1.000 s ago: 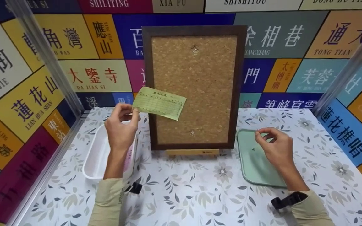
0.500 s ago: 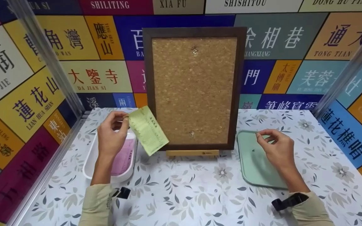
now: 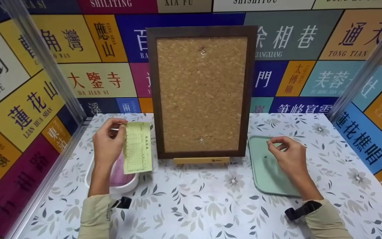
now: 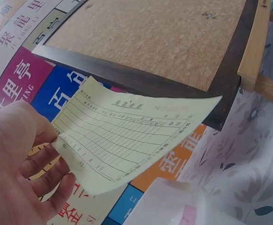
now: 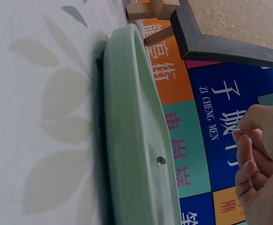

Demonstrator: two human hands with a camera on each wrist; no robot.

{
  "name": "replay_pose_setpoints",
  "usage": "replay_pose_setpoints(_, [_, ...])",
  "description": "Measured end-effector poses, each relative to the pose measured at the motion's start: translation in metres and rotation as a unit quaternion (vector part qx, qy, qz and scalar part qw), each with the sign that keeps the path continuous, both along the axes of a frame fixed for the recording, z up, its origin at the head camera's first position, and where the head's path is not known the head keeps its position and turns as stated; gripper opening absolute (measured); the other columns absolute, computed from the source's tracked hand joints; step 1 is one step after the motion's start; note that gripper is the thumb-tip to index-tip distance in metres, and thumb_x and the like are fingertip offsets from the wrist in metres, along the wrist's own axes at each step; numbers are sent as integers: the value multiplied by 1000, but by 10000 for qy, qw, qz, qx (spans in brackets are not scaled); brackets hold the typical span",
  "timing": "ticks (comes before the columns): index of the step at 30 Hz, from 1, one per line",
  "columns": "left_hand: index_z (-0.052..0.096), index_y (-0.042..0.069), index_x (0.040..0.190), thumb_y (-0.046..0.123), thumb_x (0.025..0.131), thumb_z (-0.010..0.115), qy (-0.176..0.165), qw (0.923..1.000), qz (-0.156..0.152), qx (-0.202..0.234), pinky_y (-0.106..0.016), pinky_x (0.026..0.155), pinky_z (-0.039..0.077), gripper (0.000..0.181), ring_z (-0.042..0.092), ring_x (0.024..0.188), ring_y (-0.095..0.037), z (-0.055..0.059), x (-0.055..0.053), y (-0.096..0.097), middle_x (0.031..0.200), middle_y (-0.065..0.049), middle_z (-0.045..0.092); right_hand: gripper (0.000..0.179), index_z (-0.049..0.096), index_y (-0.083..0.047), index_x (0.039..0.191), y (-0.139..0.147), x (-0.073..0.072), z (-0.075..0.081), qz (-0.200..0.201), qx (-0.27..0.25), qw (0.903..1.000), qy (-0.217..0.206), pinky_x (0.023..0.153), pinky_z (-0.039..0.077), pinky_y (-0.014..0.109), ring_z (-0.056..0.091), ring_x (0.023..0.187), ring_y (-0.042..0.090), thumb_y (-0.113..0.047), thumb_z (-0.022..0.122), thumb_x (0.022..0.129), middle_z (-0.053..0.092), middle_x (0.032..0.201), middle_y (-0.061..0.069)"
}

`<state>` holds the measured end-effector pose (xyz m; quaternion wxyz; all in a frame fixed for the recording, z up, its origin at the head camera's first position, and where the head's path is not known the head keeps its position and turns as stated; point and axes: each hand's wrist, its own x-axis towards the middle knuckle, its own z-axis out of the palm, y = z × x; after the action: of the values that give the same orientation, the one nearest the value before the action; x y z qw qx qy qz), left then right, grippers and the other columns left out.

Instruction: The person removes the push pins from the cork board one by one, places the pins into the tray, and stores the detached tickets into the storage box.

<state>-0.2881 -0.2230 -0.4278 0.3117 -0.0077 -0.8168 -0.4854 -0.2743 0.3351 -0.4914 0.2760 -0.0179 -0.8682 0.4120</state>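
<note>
My left hand [image 3: 109,141] pinches a yellow-green printed slip [image 3: 138,149] by its edge. The slip hangs upright beside the corkboard and partly over the white tray [image 3: 129,190]; in the left wrist view the slip [image 4: 127,136] bows slightly. A pink paper [image 3: 119,174] lies in that tray, partly covered by hand and slip. Above the green tray [image 3: 265,181], my right hand [image 3: 290,156] holds thumb and index finger pinched together. A tiny dark thumbtack [image 5: 241,131] shows at those fingertips, mostly hidden. Another thumbtack [image 5: 161,161] lies in the green tray.
A dark-framed corkboard [image 3: 201,93] stands on a small wooden easel [image 3: 201,160] between the trays, with pale marks near its top and bottom. Sign-printed walls [image 3: 95,79] and clear posts [image 3: 50,59] enclose the floral tablecloth [image 3: 191,199].
My left hand has moved left and slightly down, swinging the slip off the corkboard's front and turning it from sideways to upright. The right hand stays over the green tray.
</note>
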Motion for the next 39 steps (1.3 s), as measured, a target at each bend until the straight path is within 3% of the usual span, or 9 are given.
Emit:
replay_pose_setpoints(11, [81, 16, 109, 9, 102, 65, -77, 9994, 242, -240, -14, 71, 51, 18, 71, 77, -15, -7, -3, -13, 95, -3, 81, 8, 84, -18, 95, 0, 0, -2, -15, 35, 9999, -118, 61, 45, 15, 62, 70, 5, -26, 85, 94, 79, 90, 4])
replay_pose_setpoints(19, [80, 17, 110, 14, 104, 64, -435, 9970, 386, -518, -12, 73, 50, 18, 74, 84, -16, -14, -4, -21, 99, -2, 81, 11, 83, -16, 96, 1, 0, -5, 53, 68, 9997, -240, 59, 46, 15, 63, 69, 5, -27, 84, 95, 80, 94, 6])
replay_pose_setpoints(28, [80, 15, 112, 14, 104, 63, -734, 9941, 343, -716, -11, 73, 49, 19, 77, 89, -20, -24, -6, -27, 103, -5, 82, 15, 83, -15, 98, 6, -1, -10, 47, 153, 9993, -331, 59, 45, 16, 64, 69, 8, -29, 83, 97, 81, 97, 6])
replay_pose_setpoints(34, [80, 16, 111, 14, 104, 62, -973, 9903, 419, -894, -19, 77, 50, 20, 76, 91, -20, -25, -6, -28, 102, -6, 82, 10, 83, -13, 99, 10, -4, -15, 155, 92, 9993, -321, 57, 46, 15, 64, 64, 4, -22, 83, 96, 83, 98, 9])
replay_pose_setpoints(39, [80, 15, 110, 13, 103, 62, -1067, 9884, 415, -997, -26, 79, 52, 20, 76, 90, -21, -27, -6, -29, 99, -8, 81, 10, 82, -13, 100, 15, -4, -16, 195, 230, 9980, -563, 58, 46, 17, 63, 65, 4, -23, 81, 97, 83, 100, 8])
